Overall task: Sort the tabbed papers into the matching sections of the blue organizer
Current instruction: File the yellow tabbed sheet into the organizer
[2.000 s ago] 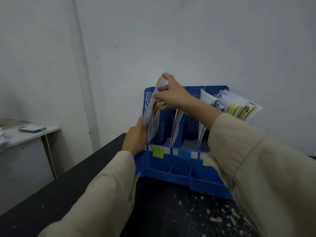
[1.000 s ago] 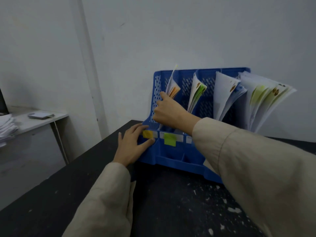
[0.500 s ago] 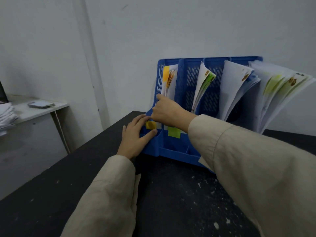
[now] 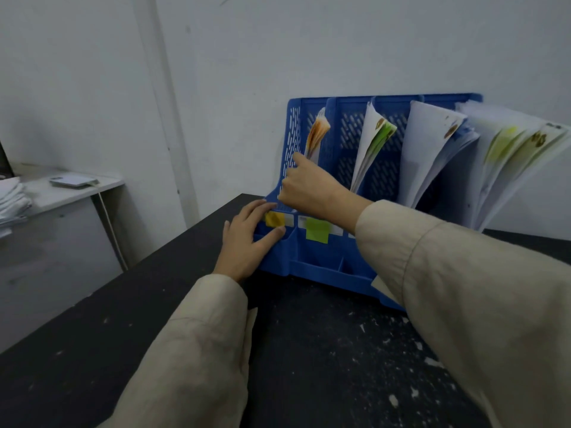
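The blue organizer (image 4: 346, 267) stands on the black table against the wall. Orange-printed papers (image 4: 316, 137) stand in its leftmost section, above a yellow label (image 4: 275, 219). My right hand (image 4: 309, 188) reaches into that section and its curled fingers hold the lower part of those papers. My left hand (image 4: 250, 239) rests flat with spread fingers on the organizer's front left corner. Green-printed papers (image 4: 372, 146) fill the second section above a green label (image 4: 316, 230). More white sheets (image 4: 432, 149) and a thick fanned stack (image 4: 513, 162) lean out of the right sections.
The black table (image 4: 309, 366) is speckled with white flecks. A white side shelf (image 4: 61, 193) at the left carries a flat device (image 4: 74, 181) and a pile of papers (image 4: 12, 202). A white wall rises just behind the organizer.
My right hand slid down from the top of the orange papers into the leftmost section. My left hand dropped from the organizer's side to its front corner. The camera view shifted left.
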`<state>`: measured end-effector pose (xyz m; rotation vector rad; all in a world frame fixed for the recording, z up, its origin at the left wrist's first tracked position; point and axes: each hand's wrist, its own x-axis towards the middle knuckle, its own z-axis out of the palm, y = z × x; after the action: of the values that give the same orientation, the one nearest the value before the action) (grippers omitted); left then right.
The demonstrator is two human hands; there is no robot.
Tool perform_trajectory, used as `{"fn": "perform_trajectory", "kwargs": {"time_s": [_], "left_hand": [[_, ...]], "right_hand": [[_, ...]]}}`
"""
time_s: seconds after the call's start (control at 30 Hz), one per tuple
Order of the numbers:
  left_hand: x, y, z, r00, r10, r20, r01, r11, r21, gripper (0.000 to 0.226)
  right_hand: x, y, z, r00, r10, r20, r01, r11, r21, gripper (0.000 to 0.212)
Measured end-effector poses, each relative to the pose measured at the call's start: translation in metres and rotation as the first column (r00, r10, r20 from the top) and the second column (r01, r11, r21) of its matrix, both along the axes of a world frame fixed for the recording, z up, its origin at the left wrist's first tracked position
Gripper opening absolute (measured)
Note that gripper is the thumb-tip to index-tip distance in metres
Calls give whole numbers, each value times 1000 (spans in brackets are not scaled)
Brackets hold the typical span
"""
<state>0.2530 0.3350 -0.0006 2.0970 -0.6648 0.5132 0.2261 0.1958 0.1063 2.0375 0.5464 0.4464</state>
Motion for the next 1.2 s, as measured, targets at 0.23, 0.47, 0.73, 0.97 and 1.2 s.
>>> {"fn": "perform_trajectory", "kwargs": {"time_s": [0.23, 0.47, 0.73, 0.97, 1.2], "left_hand": [[0, 1, 0, 1000, -26, -15, 26, 1000, 2, 50], [1, 1, 6, 1000, -9, -17, 9, 1000, -3, 52], [-39, -23, 42, 988, 49, 148, -59, 996, 67, 66], [-104, -89, 68, 954, -136, 268, 110, 988, 112, 43], [-169, -194, 73, 881, -376, 288, 336, 925, 178, 44]], "right_hand": [[6, 0, -9, 1000, 24, 8, -24, 999, -41, 40], [-24, -20, -15, 980, 123, 157, -112, 991, -76, 34], [-102, -77, -17, 931, 204, 304, -270, 943, 194, 23], [-189, -140, -16, 921, 1, 389, -179, 888, 423, 33], [-278, -219, -42, 880, -297, 370, -38, 733, 679, 30]]}}
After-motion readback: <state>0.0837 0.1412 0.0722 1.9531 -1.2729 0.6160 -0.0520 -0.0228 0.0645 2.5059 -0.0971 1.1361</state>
